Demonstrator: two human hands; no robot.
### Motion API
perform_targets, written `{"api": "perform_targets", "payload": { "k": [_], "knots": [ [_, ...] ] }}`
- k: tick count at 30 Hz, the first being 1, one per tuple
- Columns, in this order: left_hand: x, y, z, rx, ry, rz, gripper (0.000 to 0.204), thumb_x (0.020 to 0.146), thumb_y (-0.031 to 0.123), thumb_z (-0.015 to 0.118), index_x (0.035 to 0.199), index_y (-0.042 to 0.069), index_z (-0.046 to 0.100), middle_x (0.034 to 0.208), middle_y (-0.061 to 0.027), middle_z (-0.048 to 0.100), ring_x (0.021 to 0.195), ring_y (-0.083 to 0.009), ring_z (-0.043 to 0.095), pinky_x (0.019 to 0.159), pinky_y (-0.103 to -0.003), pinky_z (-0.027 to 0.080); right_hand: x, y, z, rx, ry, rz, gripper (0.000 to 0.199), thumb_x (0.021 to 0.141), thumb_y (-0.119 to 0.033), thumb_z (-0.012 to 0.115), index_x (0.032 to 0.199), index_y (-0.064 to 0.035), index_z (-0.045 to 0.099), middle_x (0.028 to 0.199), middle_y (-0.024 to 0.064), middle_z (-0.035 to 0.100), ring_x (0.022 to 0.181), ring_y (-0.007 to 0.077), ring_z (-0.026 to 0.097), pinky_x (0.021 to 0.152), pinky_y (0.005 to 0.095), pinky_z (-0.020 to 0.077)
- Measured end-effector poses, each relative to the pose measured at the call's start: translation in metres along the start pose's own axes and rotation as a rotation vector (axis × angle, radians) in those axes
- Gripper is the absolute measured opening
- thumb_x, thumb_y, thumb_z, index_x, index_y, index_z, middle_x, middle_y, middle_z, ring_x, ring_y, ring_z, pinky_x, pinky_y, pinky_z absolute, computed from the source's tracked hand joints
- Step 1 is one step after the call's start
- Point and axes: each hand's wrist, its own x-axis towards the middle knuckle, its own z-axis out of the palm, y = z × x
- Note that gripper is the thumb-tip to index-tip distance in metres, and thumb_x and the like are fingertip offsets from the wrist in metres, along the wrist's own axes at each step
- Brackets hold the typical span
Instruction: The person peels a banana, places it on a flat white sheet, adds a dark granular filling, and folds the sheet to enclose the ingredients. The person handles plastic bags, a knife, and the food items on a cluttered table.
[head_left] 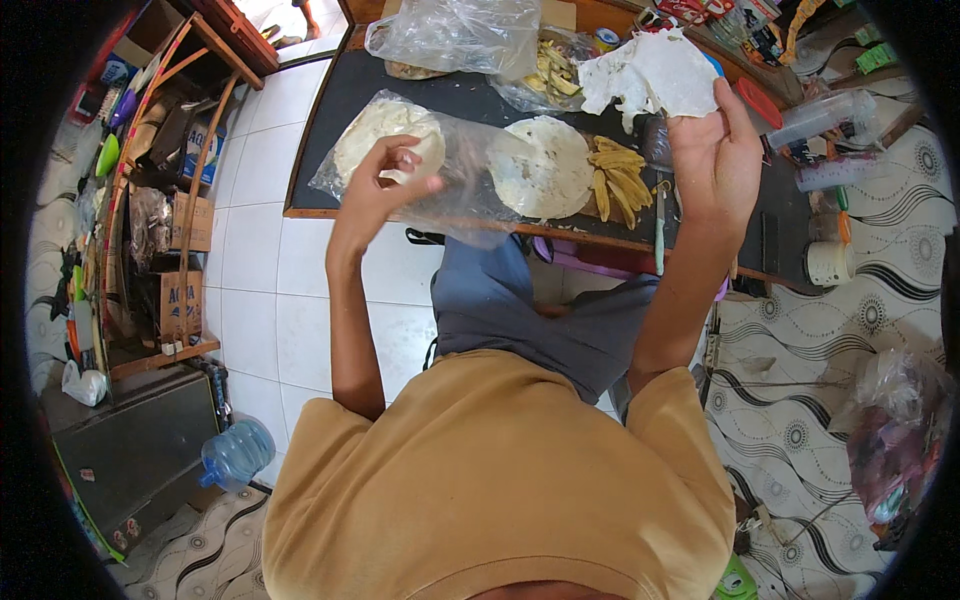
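My right hand (713, 160) is raised over the dark table (330, 120) and holds a thin white torn wrapper sheet (650, 72) by its lower edge. My left hand (385, 185) pinches a small white piece (398, 176) above a clear plastic bag (440, 170) that holds a stack of round white wrappers (375, 130). A round white wrapper (545, 165) lies flat on the table between my hands. Yellow banana slices (618, 180) lie beside it on the right.
More banana slices in a clear bag (550, 72) and another plastic bag (455, 35) sit at the table's far side. A knife (660, 225) lies near the front edge. Clear containers (825, 115), a white tape roll (830, 262), a shelf (160, 180) at left, a water jug (238, 452) on the floor.
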Motion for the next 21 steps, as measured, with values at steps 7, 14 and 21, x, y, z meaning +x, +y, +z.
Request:
{"api": "perform_targets", "payload": {
  "k": [7,14,21],
  "knots": [
    [-0.007,-0.146,0.023,0.862,0.163,-0.03,0.122,0.064,0.069,0.075,0.154,0.006,0.021,0.156,-0.0295,0.019,0.146,-0.0426,0.015,0.115,-0.058,0.012,0.016,-0.006,-0.015,0.057,0.03,0.076,0.037,0.1,-0.008,0.047,0.132,0.0086,0.039,0.139,0.0237,0.048,0.13,0.0332,0.047,0.109,0.0466,0.0373],
    [0.029,-0.187,-0.032,1.065,0.228,0.022,0.107,0.071,0.065,0.072,0.15,0.006,0.031,0.157,-0.0198,0.024,0.148,-0.0336,0.018,0.115,-0.058,0.014,0.027,-0.01,-0.015,0.073,0.034,0.098,0.033,0.1,-0.008,0.047,0.128,0.0066,0.041,0.137,0.0229,0.05,0.129,0.0343,0.047,0.109,0.0478,0.036],
    [0.063,-0.109,-0.045,0.844,0.32,0.107,0.079,0.071,0.031,0.081,0.137,0.001,0.05,0.143,-0.0228,0.047,0.139,-0.0352,0.036,0.114,-0.047,0.027,0.02,0.009,-0.016,0.024,-0.003,0.079,0.036,0.1,-0.009,0.043,0.13,0.0098,0.039,0.14,0.0251,0.045,0.132,0.0346,0.043,0.112,0.048,0.034]
  ]
}}
